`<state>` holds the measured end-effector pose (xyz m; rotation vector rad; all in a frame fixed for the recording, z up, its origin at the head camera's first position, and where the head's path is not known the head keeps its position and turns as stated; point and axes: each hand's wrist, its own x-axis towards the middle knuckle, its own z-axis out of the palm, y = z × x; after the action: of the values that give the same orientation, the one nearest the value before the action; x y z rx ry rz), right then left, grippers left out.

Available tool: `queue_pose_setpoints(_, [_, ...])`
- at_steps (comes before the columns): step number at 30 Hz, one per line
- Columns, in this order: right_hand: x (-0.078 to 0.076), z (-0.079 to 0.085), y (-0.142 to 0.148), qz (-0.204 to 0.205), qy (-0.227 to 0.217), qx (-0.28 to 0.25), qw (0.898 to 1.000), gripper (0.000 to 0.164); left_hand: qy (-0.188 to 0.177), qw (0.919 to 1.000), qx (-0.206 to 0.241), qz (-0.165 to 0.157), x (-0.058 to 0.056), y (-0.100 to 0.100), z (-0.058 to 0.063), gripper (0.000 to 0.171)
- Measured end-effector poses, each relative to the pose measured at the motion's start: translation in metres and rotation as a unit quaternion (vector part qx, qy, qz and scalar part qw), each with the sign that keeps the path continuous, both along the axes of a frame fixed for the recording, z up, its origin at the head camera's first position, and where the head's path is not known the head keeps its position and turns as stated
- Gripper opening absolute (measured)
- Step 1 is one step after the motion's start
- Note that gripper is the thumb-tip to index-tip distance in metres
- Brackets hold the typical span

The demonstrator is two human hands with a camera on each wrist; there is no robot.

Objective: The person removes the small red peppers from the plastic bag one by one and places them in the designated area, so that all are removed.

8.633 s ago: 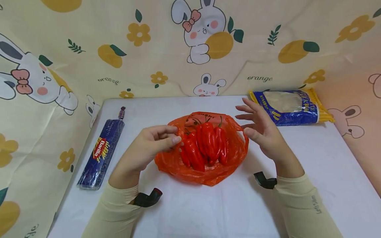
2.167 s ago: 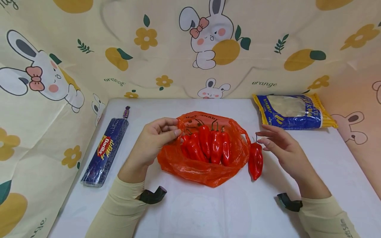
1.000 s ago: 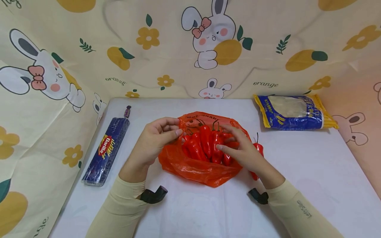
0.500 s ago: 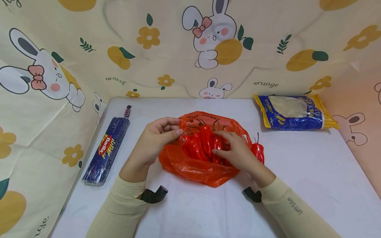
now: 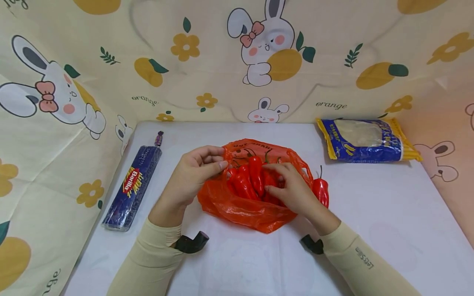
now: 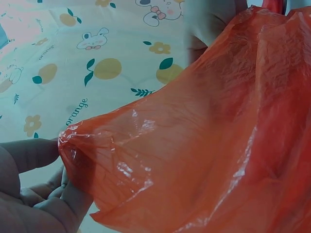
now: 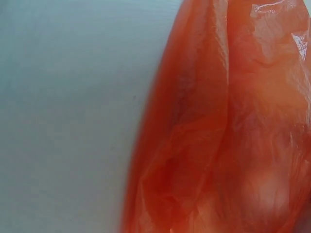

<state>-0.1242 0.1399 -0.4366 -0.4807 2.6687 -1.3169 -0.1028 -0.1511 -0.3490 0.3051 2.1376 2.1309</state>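
Observation:
An orange-red plastic bag (image 5: 246,216) lies open on the table with several glossy red chili peppers (image 5: 244,184) inside, some with green stems. My left hand (image 5: 190,176) pinches the bag's left edge between thumb and fingers. In the left wrist view, the bag's film (image 6: 141,160) is drawn to a point at those fingertips (image 6: 41,148). Reaching into the bag from the right, my right hand (image 5: 294,189) has its thumb and fingers curled about a red chili pepper (image 5: 269,177). The right wrist view is mostly filled by the bag (image 7: 209,121), which hides that hand's fingers.
One red chili pepper (image 5: 321,191) lies on the white table (image 5: 381,213) just right of the bag. A blue Barilla spaghetti pack (image 5: 133,185) lies at the left. At the back right is a blue and yellow packet (image 5: 364,139). Patterned cloth (image 5: 207,74) walls the back and sides.
A chili pepper from the bag was set down on the table at right. My right hand then returned into the bag and closed around another pepper. My left hand keeps holding the bag's edge.

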Motion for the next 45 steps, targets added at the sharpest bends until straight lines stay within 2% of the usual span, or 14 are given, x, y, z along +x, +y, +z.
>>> queue_pose_setpoints(14, [0.002, 0.007, 0.003, -0.022, 0.017, -0.067, 0.997, 0.037, 0.003, 1.0000, -0.007, 0.002, 0.000, -0.001, 0.002, 0.031])
queue_pose_setpoints(19, [0.002, 0.007, 0.005, -0.003, 0.027, -0.067, 0.997, 0.029, 0.004, 1.0000, 0.002, 0.003, 0.000, -0.001, 0.001, 0.031])
queue_pose_setpoints(24, [0.003, 0.007, 0.005, 0.047, 0.028, -0.036, 0.998, 0.037, 0.005, 1.0000, 0.001, 0.003, 0.000, -0.001, 0.001, 0.031])
queue_pose_setpoints(28, [0.005, 0.006, 0.003, 0.068, 0.021, -0.014, 0.997, 0.040, 0.006, 1.0000, 0.002, 0.002, 0.000, -0.001, 0.001, 0.031])
queue_pose_setpoints(35, [0.006, 0.006, 0.002, 0.063, 0.013, -0.006, 0.998, 0.040, 0.004, 1.0000, 0.000, -0.001, 0.000, -0.001, 0.002, 0.031])
queue_pose_setpoints(42, [0.006, 0.009, 0.005, 0.049, 0.027, -0.028, 0.998, 0.041, 0.005, 1.0000, 0.001, 0.000, 0.000, -0.001, 0.002, 0.031])
queue_pose_setpoints(45, [0.006, 0.013, 0.008, 0.042, 0.019, -0.042, 0.998, 0.042, 0.004, 1.0000, 0.002, 0.001, 0.001, -0.001, 0.002, 0.031])
